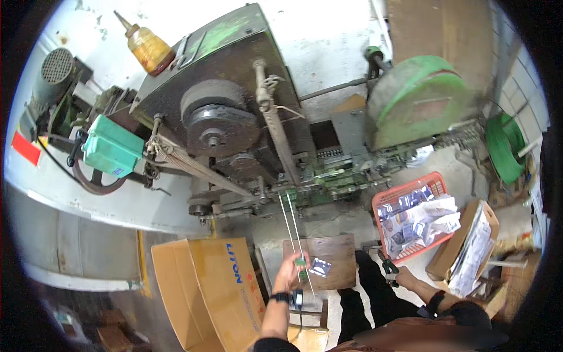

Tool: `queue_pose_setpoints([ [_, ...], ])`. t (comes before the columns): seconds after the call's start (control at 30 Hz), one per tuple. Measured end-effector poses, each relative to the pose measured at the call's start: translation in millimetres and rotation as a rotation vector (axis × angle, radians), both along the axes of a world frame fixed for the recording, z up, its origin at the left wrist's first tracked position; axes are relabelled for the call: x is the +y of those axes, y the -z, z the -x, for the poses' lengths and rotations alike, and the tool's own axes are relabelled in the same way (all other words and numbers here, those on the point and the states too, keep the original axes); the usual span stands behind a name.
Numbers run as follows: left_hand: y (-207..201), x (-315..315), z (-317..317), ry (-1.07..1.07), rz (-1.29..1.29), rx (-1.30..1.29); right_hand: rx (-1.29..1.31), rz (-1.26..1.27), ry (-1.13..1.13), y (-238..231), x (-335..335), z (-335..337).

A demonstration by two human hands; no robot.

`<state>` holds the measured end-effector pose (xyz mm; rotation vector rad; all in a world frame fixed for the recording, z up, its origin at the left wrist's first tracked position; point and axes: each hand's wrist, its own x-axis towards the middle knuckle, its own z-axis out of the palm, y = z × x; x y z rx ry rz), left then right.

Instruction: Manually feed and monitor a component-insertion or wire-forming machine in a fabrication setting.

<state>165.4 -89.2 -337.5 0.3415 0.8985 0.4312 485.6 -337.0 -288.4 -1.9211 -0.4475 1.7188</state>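
My left hand (286, 272), with a dark band at its wrist, is closed around a small green piece (301, 265). Two thin white rods (286, 217) run from the machine down to that hand, and one appears to continue below it. Beside its fingers, a small dark blue-and-white packet (321, 267) lies on a wooden stool (340, 246). Over by my right leg, my right hand (404, 277) grips a dark hand tool with a little green (388, 267); its exact kind is too small to make out.
A large greasy machine (234, 88) with a green wheel guard (416, 100) spans the far side. An oil bottle (151, 50) stands on top. A cardboard box (205, 293) is at left; a red basket of packets (410, 255) and an open carton (440, 267) are at right.
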Motion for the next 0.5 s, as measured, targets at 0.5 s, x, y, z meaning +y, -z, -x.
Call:
queue_pose_setpoints([
  [0.5, 7.5, -273.8, 37.8, -0.163, 0.304, -0.343, 0.047, 0.162, -0.239, -0.9, -59.5, 28.3],
])
